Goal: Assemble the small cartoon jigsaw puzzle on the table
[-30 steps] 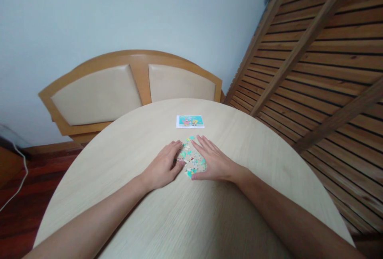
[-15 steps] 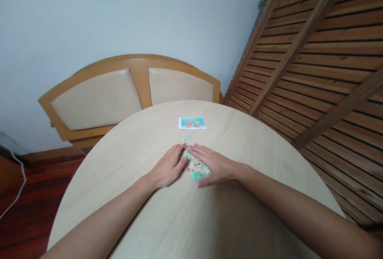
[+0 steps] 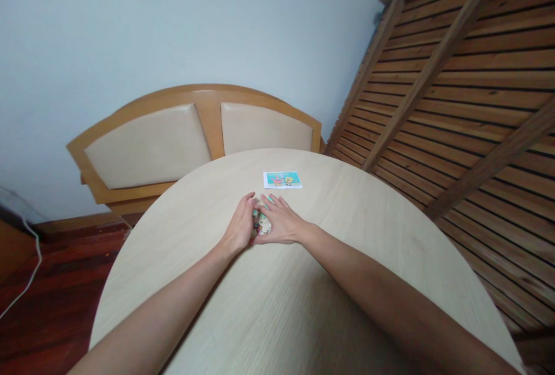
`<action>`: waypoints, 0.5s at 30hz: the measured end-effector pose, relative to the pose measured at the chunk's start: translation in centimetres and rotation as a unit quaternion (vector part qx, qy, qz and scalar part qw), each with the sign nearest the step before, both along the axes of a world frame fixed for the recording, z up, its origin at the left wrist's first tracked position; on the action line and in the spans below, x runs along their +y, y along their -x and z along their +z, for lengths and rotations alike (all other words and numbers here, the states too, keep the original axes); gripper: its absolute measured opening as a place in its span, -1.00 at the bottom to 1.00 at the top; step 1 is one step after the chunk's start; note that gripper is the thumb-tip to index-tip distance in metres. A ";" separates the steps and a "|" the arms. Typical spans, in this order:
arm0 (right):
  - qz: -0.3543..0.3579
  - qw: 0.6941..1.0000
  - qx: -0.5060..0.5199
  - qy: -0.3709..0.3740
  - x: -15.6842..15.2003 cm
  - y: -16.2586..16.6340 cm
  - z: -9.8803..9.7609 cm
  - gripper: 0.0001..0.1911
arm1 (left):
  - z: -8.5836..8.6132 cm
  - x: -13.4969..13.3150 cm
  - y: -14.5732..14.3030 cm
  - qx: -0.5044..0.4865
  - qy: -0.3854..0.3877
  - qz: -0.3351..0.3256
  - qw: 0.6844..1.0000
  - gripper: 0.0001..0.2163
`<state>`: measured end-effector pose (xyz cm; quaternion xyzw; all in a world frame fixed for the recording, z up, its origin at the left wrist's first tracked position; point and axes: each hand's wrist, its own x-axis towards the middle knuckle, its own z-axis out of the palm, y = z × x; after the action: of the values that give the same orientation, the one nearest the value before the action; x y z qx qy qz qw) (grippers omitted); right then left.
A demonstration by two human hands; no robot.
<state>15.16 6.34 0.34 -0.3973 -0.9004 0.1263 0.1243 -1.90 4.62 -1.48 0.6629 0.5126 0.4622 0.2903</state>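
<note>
Small jigsaw puzzle pieces (image 3: pixel 263 225) lie in a tight heap on the table, some showing pale backs and some teal or coloured faces. My left hand (image 3: pixel 240 223) stands on its edge along the heap's left side, fingers extended and palm turned inward. Across from it, my right hand (image 3: pixel 281 222) curves around the right side with its fingers spread over the pieces and its thumb along the near edge. Both hands are open and touch the heap without gripping it. Part of the heap is hidden beneath the right fingers. Beyond them lies a picture card (image 3: pixel 282 179) with pink and yellow cartoon figures.
The round wooden table (image 3: pixel 368 236) fills the foreground. A bed headboard (image 3: pixel 208 115) with cream panels stands behind it against the wall. Slatted wood (image 3: pixel 433 86) leans along the right. A white cable (image 3: pixel 32 265) hangs at the far left.
Both hands have drawn together, pushing the spread-out pieces into a smaller heap. The right hand moved left and swept in the loose pieces near the card. The view has shifted slightly.
</note>
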 end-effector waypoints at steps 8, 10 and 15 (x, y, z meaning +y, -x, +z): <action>0.064 0.994 0.075 -0.041 1.0 7.5 -0.5 -0.19 | 0.1 3.5 4.9 -0.074 -0.010 0.110 0.991 -0.45; 0.045 0.993 0.109 -0.023 1.4 9.7 -0.6 -0.26 | 0.3 4.6 6.8 -0.084 -0.013 0.135 0.987 -0.39; 0.043 0.957 0.285 0.019 2.8 13.0 -1.0 -0.58 | 0.9 5.7 10.0 -0.048 -0.009 0.184 0.982 -0.30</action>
<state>2.17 9.13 -0.65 -0.3082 -0.8413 0.2568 0.3624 -11.89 10.37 -0.58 0.5372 0.6071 0.5432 0.2187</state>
